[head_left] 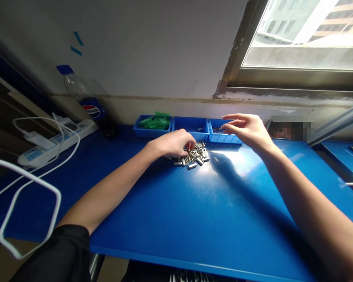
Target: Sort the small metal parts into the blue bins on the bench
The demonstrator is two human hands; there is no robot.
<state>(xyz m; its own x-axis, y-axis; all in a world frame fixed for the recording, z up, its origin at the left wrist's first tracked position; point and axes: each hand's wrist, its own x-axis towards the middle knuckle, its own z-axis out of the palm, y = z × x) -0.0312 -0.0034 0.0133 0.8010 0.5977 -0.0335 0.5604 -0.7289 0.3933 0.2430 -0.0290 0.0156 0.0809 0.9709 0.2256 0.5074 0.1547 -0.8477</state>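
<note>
A pile of several small silvery metal parts (195,156) lies on the blue table (194,219) near its far edge. My left hand (176,143) rests on the left side of the pile, fingers curled in among the parts. My right hand (247,129) hovers over the right blue bin (223,137), thumb and fingers pinched on a small metal part above it. That bin holds a few metal parts. The middle blue bin (191,127) holds one small part. The left blue bin (151,125) holds green pieces.
A clear plastic bottle with a blue cap (86,96) stands by the wall at the left. A white power strip (55,141) with white cables lies left of it. A window (306,35) is at the upper right. A second blue surface (344,156) adjoins at the right.
</note>
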